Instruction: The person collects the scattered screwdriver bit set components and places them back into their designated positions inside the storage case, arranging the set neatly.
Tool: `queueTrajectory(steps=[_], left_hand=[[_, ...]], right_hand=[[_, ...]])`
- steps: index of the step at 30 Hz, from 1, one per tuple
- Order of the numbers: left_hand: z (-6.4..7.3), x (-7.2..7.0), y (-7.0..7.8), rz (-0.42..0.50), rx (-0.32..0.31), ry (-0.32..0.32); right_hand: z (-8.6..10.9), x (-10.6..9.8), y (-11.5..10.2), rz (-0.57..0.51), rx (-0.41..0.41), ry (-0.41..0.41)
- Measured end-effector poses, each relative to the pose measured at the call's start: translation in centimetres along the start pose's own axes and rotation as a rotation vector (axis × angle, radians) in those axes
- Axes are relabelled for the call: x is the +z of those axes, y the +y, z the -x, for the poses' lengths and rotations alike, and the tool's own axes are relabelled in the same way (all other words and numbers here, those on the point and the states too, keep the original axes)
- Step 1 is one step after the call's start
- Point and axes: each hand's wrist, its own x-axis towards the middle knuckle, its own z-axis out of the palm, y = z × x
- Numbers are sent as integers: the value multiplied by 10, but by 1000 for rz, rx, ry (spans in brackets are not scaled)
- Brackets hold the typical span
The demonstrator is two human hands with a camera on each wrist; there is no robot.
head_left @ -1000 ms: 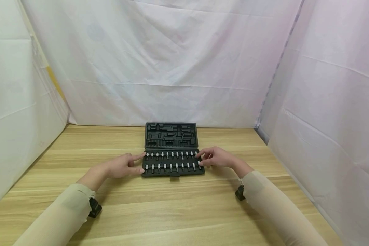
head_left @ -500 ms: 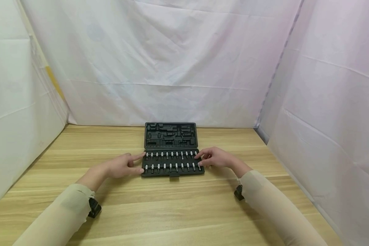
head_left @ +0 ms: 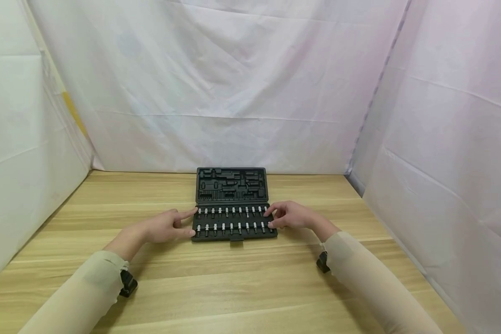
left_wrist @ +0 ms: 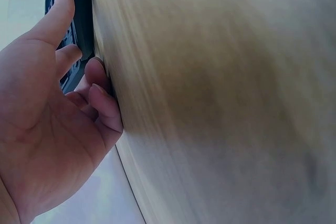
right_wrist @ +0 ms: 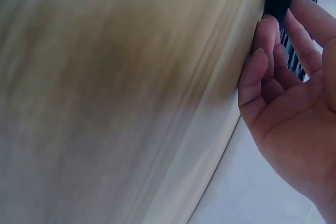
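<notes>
An unfolded black plastic case [head_left: 234, 220] lies on the table with two rows of silver socket bits [head_left: 215, 227] in its base. At the base's left edge, my left hand [head_left: 163, 227] rests its index fingertip by the back row and its thumb by the front row; the remaining fingers are bent on the table. My right hand [head_left: 294, 215] mirrors it at the right edge, with the thumb over the last front-row bit and the index finger near the back row's end. Both wrist views show each hand's palm side, with only the case's edge [left_wrist: 84, 19] beyond the fingers.
The raised lid [head_left: 232, 197] stands behind the base, with moulded recesses inside. A latch tab [head_left: 236, 240] juts from the front edge. White sheeting [head_left: 217, 93] encloses the wooden table [head_left: 217, 287] at the back and both sides.
My right thumb has slid slightly toward the front and now covers most of the last front-row bit. My left hand has stayed in place, and so has the case.
</notes>
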Motion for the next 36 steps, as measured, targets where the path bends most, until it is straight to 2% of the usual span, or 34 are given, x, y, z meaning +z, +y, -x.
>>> queueTrajectory(steps=[11,29,36], left_hand=[[1,1,0,-7,-1,-2],[1,2,-1,-9,-8,1],[1,1,0,7,-20,-2]], right_hand=[[0,0,3,-21,-14,-23],[0,-2,3,0,-10,-7],[-3,-16,6,0,-36,81]])
